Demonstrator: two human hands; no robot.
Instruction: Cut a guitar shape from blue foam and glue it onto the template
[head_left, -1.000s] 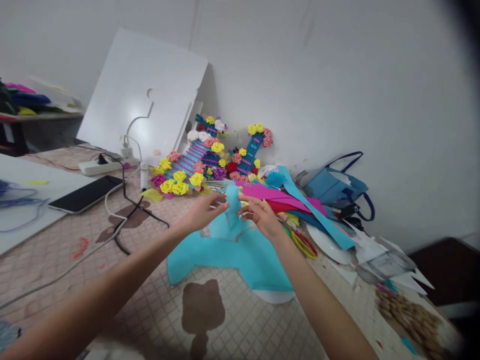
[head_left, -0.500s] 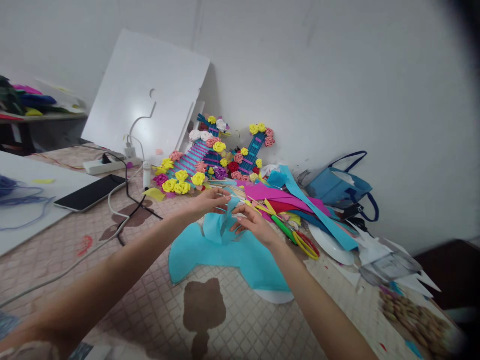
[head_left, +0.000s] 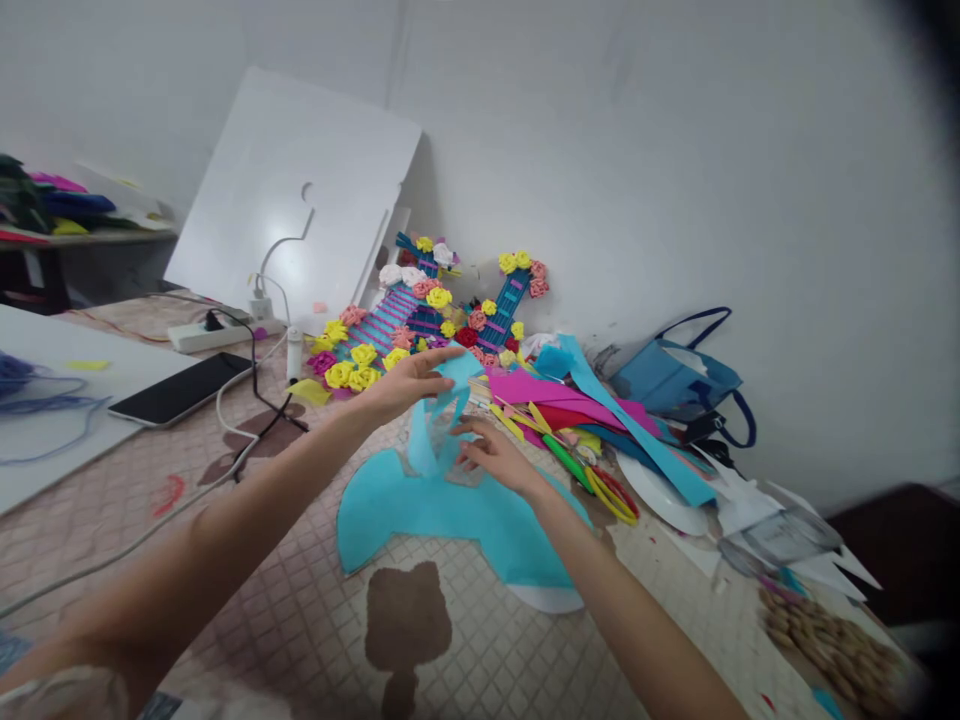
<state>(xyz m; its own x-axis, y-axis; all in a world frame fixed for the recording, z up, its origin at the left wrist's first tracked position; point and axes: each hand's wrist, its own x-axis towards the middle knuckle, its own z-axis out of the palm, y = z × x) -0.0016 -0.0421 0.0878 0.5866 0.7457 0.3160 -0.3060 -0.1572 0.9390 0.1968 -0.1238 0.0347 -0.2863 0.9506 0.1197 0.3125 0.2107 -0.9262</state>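
Observation:
A light blue paper strip (head_left: 424, 440) rises in a loop above a light blue, curved cutout (head_left: 442, 512) lying on the table, with white showing under its lower right edge. My left hand (head_left: 415, 384) pinches the strip's upper end between thumb and fingers. Beside the strip's right edge is my right hand (head_left: 495, 455), its fingers curved and apart. Whether its fingertips touch the paper is hard to see.
Behind my hands stand woven pieces with paper flowers (head_left: 364, 374). Scissors (head_left: 611, 495), a green-handled tool (head_left: 566, 458) and coloured paper sheets (head_left: 559, 390) lie to the right. A phone (head_left: 180, 388), cables and a power strip (head_left: 199, 335) are leftward; a blue bag (head_left: 667, 375) sits at right.
My left hand has lifted the strip's upper end higher, stretching the loop upward. My right hand has dropped slightly beside it. The cutout stays in place.

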